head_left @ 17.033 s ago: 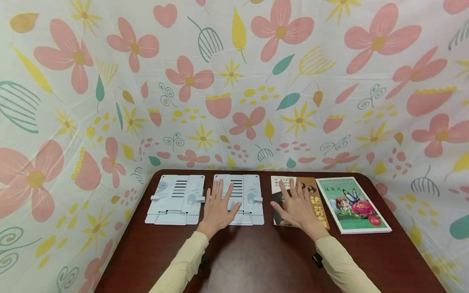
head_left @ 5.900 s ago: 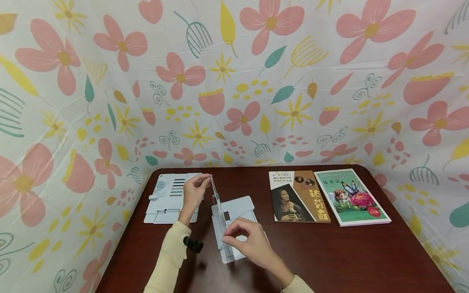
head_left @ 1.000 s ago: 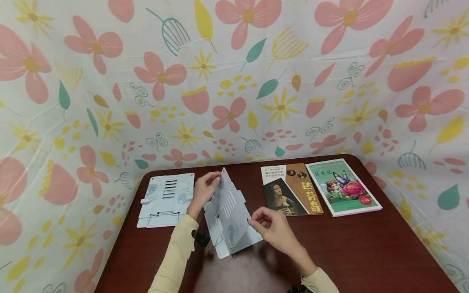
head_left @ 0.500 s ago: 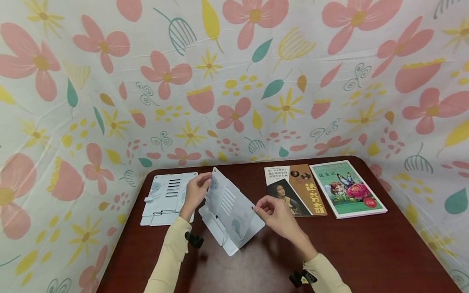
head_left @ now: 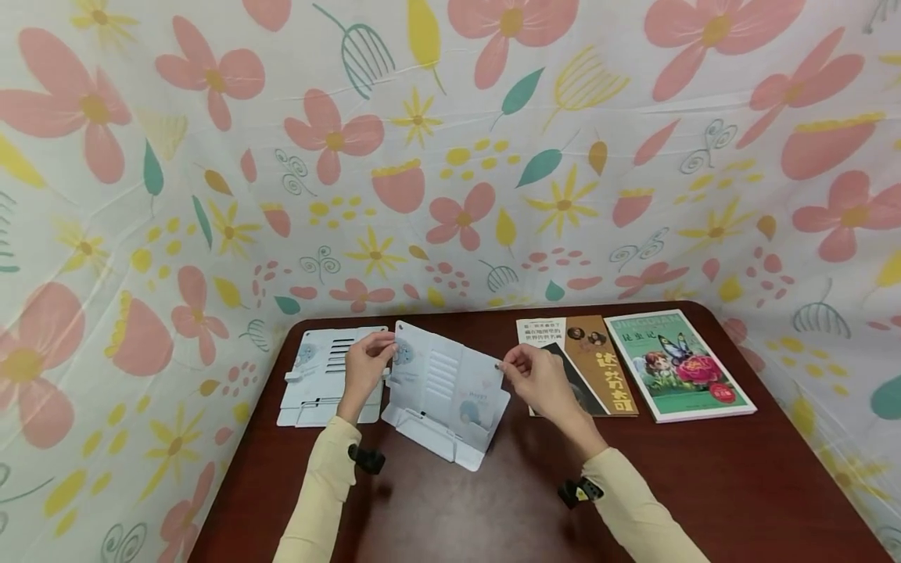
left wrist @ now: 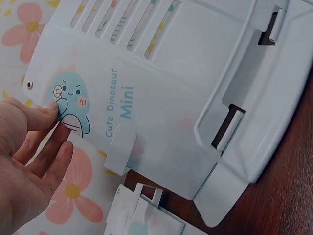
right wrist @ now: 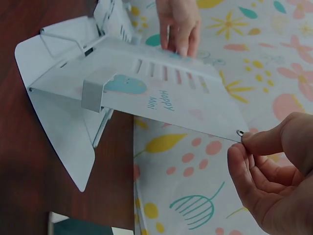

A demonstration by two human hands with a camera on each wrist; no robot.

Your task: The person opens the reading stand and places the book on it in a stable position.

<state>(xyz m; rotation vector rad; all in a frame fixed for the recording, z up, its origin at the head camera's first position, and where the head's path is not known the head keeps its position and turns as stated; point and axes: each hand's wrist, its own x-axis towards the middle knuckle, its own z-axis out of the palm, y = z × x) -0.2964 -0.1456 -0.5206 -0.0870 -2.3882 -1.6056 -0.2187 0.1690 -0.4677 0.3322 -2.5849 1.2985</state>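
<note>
A white metal book stand (head_left: 450, 391) is unfolded on the table, its slotted back panel tilted up from the base. Blue dinosaur prints decorate the panel, and a wire page holder runs along its lower ledge. My left hand (head_left: 364, 371) pinches the panel's left edge between thumb and fingers, over the dinosaur print (left wrist: 73, 98) in the left wrist view. At the upper right corner, my right hand (head_left: 547, 383) pinches the panel beside a small metal eyelet (right wrist: 240, 132). Behind my left hand lies a matching folded book stand (head_left: 310, 375), flat on the table.
To the right lie a brown and white book (head_left: 605, 363) with a portrait cover, partly behind my right hand, and a green book (head_left: 679, 360) with a butterfly. A flowered cloth (head_left: 464, 258) hangs behind the dark red table (head_left: 450, 524).
Seconds ago both stands lay folded flat under spread hands. Over the last second, the unfolded stand has swung round from edge-on to face me, my right hand moving up and right with its corner.
</note>
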